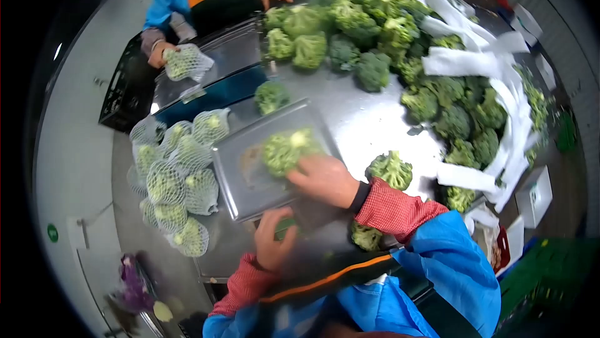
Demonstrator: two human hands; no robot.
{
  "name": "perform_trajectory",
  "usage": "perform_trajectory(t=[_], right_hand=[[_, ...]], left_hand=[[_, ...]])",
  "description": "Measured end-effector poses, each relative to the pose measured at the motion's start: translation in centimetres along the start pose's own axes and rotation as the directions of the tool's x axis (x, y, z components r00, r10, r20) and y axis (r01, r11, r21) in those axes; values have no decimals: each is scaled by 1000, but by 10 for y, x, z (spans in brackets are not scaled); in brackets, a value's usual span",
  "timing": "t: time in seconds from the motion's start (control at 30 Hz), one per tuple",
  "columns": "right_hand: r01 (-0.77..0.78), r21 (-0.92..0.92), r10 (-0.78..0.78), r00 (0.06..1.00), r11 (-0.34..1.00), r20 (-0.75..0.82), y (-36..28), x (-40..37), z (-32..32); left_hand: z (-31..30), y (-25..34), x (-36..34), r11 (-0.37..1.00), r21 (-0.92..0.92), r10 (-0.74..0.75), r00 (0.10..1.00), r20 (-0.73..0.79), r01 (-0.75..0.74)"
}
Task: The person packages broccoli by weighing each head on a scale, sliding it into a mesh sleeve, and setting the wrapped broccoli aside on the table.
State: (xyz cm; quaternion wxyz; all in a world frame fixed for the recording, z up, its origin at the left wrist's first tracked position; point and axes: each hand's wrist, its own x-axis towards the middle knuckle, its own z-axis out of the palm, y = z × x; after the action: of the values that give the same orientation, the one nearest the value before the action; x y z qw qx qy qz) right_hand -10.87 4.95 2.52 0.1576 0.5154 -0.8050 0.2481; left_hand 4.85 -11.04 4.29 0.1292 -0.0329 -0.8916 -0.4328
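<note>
My right hand [325, 178] grips a broccoli head [284, 152], slightly blurred, over the shallow metal tray [234, 188]. Below the tray's near edge, my left hand [273, 238] curls its fingers and thumb around a small dark green thing [285, 228]; I cannot tell what that is. One loose broccoli head [390, 170] lies beside my right wrist, and another [366, 236] sits under my right forearm. Just past the tray's far edge rests a further broccoli head [271, 97].
Broccoli in white net sleeves [167, 182] is heaped left of the tray. Loose broccoli [375, 16] piles up at the back and right, beside white foam strips [459, 62]. Across the table, a co-worker's hand [161, 52] holds a netted broccoli head [186, 63] near another metal tray [234, 50].
</note>
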Motion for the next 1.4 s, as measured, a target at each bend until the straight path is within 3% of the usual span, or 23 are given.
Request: perform_trajectory(t=[0.1, 0.2, 0.23, 0.27, 0.3, 0.37, 0.43, 0.5, 0.57, 0.6, 0.7, 0.77, 0.8, 0.83, 0.9, 1.03, 1.1, 1.13, 1.17, 1.23, 1.33, 1.37, 1.4], right_hand=[[-131, 118, 132, 991, 984, 4, 22, 0, -33], [-314, -273, 212, 914, 909, -345, 116, -26, -37], [-385, -406, 240, 900, 829, -364, 158, -35, -54], [-490, -562, 413, 870, 666, -270, 195, -44, -74], [-586, -623, 508, 797, 518, -327, 220, -52, -92], [-593, -757, 510, 757, 275, -408, 282, -83, -112], [-598, -764, 608, 708, 244, -360, 315, -111, -125], [-549, -760, 565, 770, 348, -297, 324, -115, -122], [-497, -750, 556, 804, 436, -210, 321, -116, -111], [-583, -670, 625, 748, 459, -223, 309, -111, -109], [-631, -556, 663, 727, 541, -179, 246, -94, -111], [-432, -612, 402, 894, 663, -197, 193, -85, -110], [-438, -526, 398, 896, 729, -196, 171, -86, -101], [-441, -436, 396, 897, 784, -196, 150, -88, -95], [-486, -245, 444, 872, 839, -206, 94, -92, -90], [-621, 177, 645, 750, 764, -149, 9, -113, -77], [-634, 383, 714, 691, 672, -108, -11, -119, -75], [-635, 401, 726, 677, 660, -123, -13, -120, -74], [-639, 420, 740, 659, 645, -132, -14, -124, -74], [-702, 426, 784, 621, 571, -28, -14, -127, -93], [-737, 250, 738, 666, 628, 107, -16, -122, -106], [-782, 203, 751, 622, 589, 220, -12, -125, -103], [-730, 192, 705, 683, 656, 190, -7, -128, -97]], left_hand=[[13, -3, -12, 989, -97, -100, 990, 95, 109], [22, 2, -13, 996, -70, -47, 989, 138, 57], [24, 3, -14, 997, -66, -38, 986, 161, 49], [27, 2, -14, 995, -91, -22, 986, 166, 38], [30, 3, -13, 994, -98, -22, 984, 176, 39], [37, 6, -9, 993, -113, -19, 981, 191, 41], [42, 10, -3, 990, -136, 3, 979, 203, 25], [46, 15, 3, 988, -150, 6, 973, 232, 29], [51, 18, 7, 987, -157, 6, 969, 248, 34], [54, 19, 9, 986, -161, 2, 966, 257, 40], [61, 20, 14, 979, -191, -11, 960, 279, 67], [72, 13, 17, 953, -266, -55, 947, 317, 145], [77, 12, 23, 964, -253, 0, 949, 316, 84], [79, 21, 29, 909, -359, -70, 928, 366, 210], [95, 28, 38, 878, -416, -82, 929, 360, 238], [135, 39, 46, 718, -575, -205, 910, 361, 391], [146, 33, 42, 528, -654, -190, 826, 531, 542], [147, 31, 39, 424, -668, -162, 777, 608, 611], [147, 33, 33, 489, -600, -227, 757, 613, 633], [150, 31, 24, 474, -602, -269, 757, 596, 643], [151, 34, 16, 399, -652, -269, 762, 589, 645], [153, 33, 15, 380, -674, -260, 772, 580, 634], [162, 25, 14, 385, -688, -248, 787, 565, 615]])
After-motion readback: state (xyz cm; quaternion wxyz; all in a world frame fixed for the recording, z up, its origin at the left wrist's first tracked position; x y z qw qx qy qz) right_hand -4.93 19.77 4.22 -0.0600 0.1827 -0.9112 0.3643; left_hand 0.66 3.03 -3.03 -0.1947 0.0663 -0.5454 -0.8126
